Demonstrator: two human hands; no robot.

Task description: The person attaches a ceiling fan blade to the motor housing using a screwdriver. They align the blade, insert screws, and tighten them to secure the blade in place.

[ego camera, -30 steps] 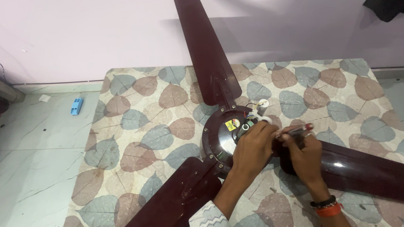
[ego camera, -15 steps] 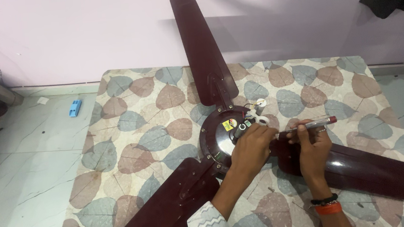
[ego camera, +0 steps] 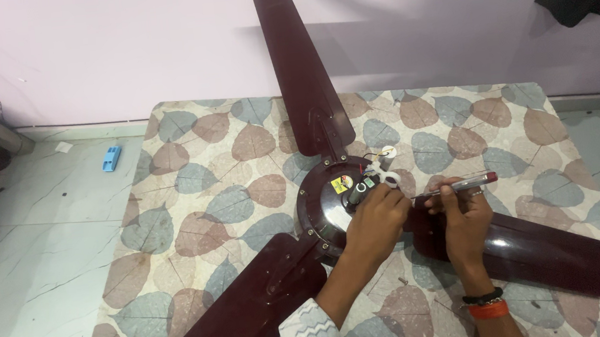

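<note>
My right hand grips a screwdriver, tip pointing at the fan motor hub. My left hand rests curled on the hub. The maroon ceiling fan lies on a leaf-patterned mat.

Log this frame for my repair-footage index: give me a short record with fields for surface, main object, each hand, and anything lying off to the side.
surface: leaf-patterned mat spread on a pale marble floor
main object: dark maroon ceiling fan lying on the mat, three blades spread out
left hand: left hand rests on the fan's hub beside white wiring
right hand: right hand holds a screwdriver with a clear handle, lying roughly level, tip toward the hub
wrist: black and orange bands on the right wrist
aside: small blue object on the floor, by the wall
</note>
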